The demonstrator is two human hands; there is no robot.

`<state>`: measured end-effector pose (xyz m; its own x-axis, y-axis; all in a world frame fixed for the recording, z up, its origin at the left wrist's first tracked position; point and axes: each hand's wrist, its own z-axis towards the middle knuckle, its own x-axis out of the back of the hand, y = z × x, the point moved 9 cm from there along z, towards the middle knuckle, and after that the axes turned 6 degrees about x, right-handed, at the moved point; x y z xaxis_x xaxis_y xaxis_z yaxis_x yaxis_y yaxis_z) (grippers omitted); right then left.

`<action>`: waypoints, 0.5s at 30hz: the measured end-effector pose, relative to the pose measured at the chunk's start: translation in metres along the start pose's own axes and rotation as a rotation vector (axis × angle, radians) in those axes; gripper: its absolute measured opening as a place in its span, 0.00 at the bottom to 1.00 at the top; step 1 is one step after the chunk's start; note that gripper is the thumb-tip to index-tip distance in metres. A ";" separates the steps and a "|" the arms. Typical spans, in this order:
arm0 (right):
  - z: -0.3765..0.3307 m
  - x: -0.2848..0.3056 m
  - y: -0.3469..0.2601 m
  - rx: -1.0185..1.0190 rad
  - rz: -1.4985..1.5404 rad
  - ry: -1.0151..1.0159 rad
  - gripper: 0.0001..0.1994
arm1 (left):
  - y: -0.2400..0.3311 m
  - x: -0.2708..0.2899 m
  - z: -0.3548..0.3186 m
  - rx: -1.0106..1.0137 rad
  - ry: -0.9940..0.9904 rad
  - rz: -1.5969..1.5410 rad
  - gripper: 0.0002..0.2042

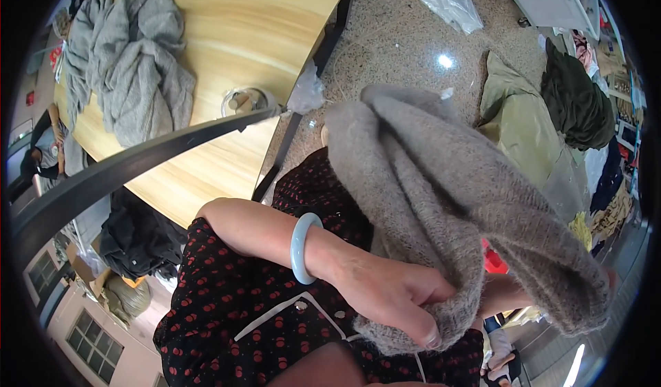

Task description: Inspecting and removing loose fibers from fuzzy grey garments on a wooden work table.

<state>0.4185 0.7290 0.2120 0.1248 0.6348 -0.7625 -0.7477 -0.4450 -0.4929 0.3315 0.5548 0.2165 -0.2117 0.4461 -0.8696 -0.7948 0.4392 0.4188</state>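
I see the left hand (396, 294) pinching the edge of a grey-brown knit (468, 194), right of the frame's centre; the right forearm (504, 295) passes behind it, that hand's grip I cannot tell. Grey knitwear (141, 60) lies on the desk (255, 29), upper left.

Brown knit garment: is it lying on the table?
No, the left hand holds the brown knit garment away from the table.

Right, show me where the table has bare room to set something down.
The table has a wide patch right of the grey knit, above the clear round item. A smaller patch lies between the black bar and the person's left arm. It's crowded under the grey knit.
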 end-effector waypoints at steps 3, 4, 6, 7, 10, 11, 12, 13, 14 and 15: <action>0.010 0.000 -0.007 -0.004 -0.083 -0.026 0.16 | 0.004 0.003 0.009 0.055 -0.060 0.065 0.10; 0.014 0.001 -0.009 -0.008 -0.110 -0.037 0.16 | 0.010 0.005 0.011 0.063 -0.059 0.073 0.10; 0.028 0.003 -0.014 -0.022 -0.160 -0.069 0.17 | 0.023 0.015 0.017 0.120 0.016 0.129 0.10; 0.038 0.006 -0.015 -0.032 -0.181 -0.089 0.17 | 0.027 0.018 0.021 0.117 0.024 0.145 0.10; 0.075 0.021 -0.015 -0.064 -0.219 -0.166 0.19 | 0.054 0.050 0.035 0.005 0.228 0.187 0.12; 0.088 0.029 -0.014 -0.073 -0.224 -0.194 0.19 | 0.063 0.063 0.040 -0.010 0.281 0.198 0.14; 0.105 0.036 -0.015 -0.083 -0.236 -0.216 0.19 | 0.074 0.074 0.047 -0.023 0.327 0.203 0.15; 0.122 0.044 -0.016 -0.093 -0.249 -0.238 0.20 | 0.084 0.088 0.055 -0.034 0.392 0.123 0.17; 0.141 0.053 -0.017 -0.104 -0.263 -0.258 0.20 | 0.098 0.095 0.065 -0.043 0.408 0.136 0.17; 0.160 0.063 -0.019 -0.116 -0.279 -0.279 0.21 | 0.118 0.111 0.072 -0.111 0.519 0.070 0.15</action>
<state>0.3360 0.8783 0.2407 0.1185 0.8811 -0.4578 -0.6296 -0.2898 -0.7208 0.2552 0.7125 0.1879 -0.4977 0.0144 -0.8673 -0.8180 0.3246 0.4748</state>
